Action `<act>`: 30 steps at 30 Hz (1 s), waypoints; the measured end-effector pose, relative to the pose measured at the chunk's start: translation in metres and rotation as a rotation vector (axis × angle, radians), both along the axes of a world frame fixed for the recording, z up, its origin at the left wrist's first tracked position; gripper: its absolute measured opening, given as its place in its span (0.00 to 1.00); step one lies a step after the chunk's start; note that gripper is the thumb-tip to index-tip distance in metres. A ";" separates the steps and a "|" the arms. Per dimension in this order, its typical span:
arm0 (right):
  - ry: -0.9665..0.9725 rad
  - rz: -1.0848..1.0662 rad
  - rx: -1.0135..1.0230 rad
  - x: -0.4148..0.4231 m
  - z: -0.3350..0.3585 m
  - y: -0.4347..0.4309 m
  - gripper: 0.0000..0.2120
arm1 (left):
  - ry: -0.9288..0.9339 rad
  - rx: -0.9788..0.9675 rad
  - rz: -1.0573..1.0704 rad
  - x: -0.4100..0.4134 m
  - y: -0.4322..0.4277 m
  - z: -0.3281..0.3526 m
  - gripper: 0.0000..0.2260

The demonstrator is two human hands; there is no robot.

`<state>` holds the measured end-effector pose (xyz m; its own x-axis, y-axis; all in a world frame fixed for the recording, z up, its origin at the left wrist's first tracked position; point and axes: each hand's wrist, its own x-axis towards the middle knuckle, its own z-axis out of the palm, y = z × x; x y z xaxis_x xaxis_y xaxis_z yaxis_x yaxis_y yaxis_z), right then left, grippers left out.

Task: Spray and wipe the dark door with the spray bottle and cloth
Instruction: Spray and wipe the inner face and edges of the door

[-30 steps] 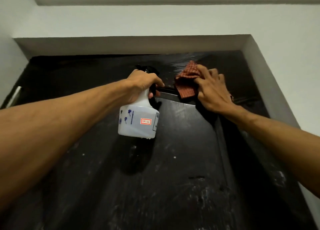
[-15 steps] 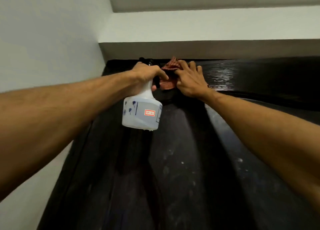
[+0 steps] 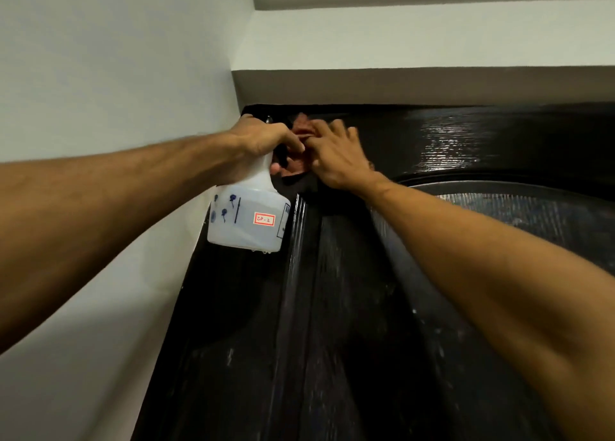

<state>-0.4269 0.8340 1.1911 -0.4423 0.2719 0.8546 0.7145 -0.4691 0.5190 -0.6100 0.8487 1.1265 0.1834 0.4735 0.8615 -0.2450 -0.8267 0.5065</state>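
At the upper middle of the frame, the left hand [image 3: 263, 137] is gripping the white spray bottle [image 3: 248, 221] by its neck, beside the dark door [image 3: 366, 307]'s left edge. Just beside it, the right hand [image 3: 336, 161], fingers spread flat, is pressing the reddish cloth [image 3: 301, 126] onto the door's top corner. A wet sheen is glinting at upper right, and a pale wall [image 3: 116, 74] is bordering the left.

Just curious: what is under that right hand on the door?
A crumpled reddish fabric cloth, pressed against the dark wooden door; the right hand covers most of it, hiding its shape.
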 end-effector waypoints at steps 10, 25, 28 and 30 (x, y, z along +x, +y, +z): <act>0.190 -0.052 0.197 0.089 -0.013 -0.091 0.21 | 0.061 -0.019 0.024 0.047 -0.036 -0.008 0.09; 0.075 -0.061 0.052 0.229 -0.012 -0.246 0.23 | 0.043 0.072 -0.052 0.216 -0.210 0.003 0.06; 0.229 -0.022 0.198 0.291 0.013 -0.308 0.23 | 0.071 0.081 -0.093 0.257 -0.245 0.009 0.04; 0.368 -0.014 0.361 0.341 0.025 -0.357 0.22 | 0.092 0.088 -0.112 0.282 -0.266 0.016 0.06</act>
<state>-0.0857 0.4774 1.2158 -0.0935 -0.0652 0.9935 0.8119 -0.5826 0.0381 -0.3276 0.5829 1.1421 0.3108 0.3695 0.8757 -0.2936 -0.8390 0.4582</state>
